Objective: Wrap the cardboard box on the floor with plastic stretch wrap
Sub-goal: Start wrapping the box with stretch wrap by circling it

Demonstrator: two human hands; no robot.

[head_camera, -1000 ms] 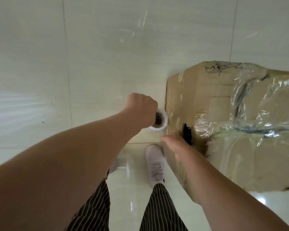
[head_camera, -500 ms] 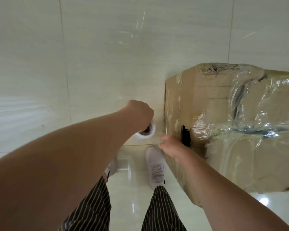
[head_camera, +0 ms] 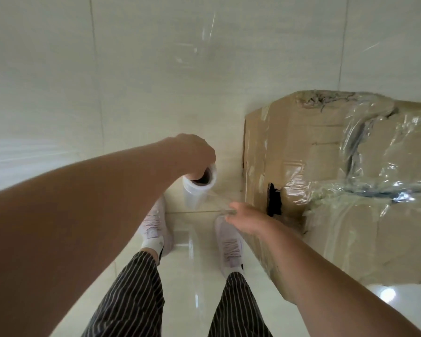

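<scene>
step: we are pulling film loose | left hand (head_camera: 197,154) gripping the stretch wrap roll (head_camera: 197,194) beside the cardboard box (head_camera: 289,142) | right hand (head_camera: 247,216) pinching the film end (head_camera: 223,207) | next, likely: sticking it onto the box

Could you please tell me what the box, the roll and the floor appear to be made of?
Box: brown cardboard, matte; its top edge is torn ragged. Roll: clear plastic, glossy and whitish where layered, on a dark core, perhaps cardboard; the film pulled off it looks near-transparent. Floor: pale glazed tile, likely ceramic, given its grout line and mirror-like reflections.
</scene>
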